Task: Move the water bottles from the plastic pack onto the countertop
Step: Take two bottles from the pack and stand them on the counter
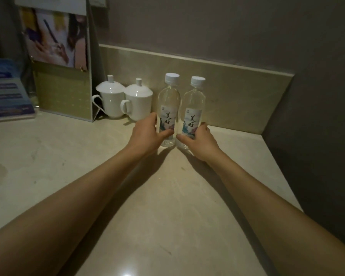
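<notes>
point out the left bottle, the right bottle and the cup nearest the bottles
left bottle (168, 96), head view, clear shoulder above the label
right bottle (193, 100), head view, clear body above the label
nearest lidded cup (138, 104), head view, white side wall

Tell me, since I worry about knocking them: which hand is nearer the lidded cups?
Left. The left hand holds the left bottle beside the lidded cups; the right hand holds the right bottle, farther away.

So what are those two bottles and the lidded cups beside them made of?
The two bottles look like clear thin plastic: you see through them, with white screw caps and printed labels. The lidded cups look like glazed white ceramic, probably porcelain, judging by their smooth glossy sheen and knobbed lids.
</notes>
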The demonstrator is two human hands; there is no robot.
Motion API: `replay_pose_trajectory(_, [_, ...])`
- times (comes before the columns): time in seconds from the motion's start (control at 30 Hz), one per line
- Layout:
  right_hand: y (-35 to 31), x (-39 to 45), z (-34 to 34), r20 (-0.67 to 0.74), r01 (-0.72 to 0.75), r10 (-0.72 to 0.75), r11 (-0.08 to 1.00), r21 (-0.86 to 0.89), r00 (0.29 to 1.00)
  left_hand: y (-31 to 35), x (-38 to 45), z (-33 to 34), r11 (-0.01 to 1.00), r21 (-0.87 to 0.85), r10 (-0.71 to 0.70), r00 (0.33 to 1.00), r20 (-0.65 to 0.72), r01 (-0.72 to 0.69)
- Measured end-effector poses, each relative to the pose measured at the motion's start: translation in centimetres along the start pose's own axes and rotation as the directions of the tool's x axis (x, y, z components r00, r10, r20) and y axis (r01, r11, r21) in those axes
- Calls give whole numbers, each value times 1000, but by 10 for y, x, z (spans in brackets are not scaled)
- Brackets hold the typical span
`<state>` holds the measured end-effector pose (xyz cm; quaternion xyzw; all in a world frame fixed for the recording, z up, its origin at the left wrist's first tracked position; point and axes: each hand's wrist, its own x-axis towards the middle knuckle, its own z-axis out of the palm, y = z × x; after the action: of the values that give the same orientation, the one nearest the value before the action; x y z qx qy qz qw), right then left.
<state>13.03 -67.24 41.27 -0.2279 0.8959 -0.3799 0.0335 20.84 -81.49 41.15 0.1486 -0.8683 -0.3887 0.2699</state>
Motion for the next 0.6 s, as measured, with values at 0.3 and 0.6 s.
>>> replay_pose_trajectory(0.3, [-9, 15, 10, -233, -32, 17, 998, -62, 972, -11, 22, -5, 767, 630, 139, 990, 21, -121])
replay_pose_trajectory(0.6, [-18, 32, 19, -267, -47, 47, 999, 9, 963, -16, 41, -1, 782, 611, 118, 992, 53, -126])
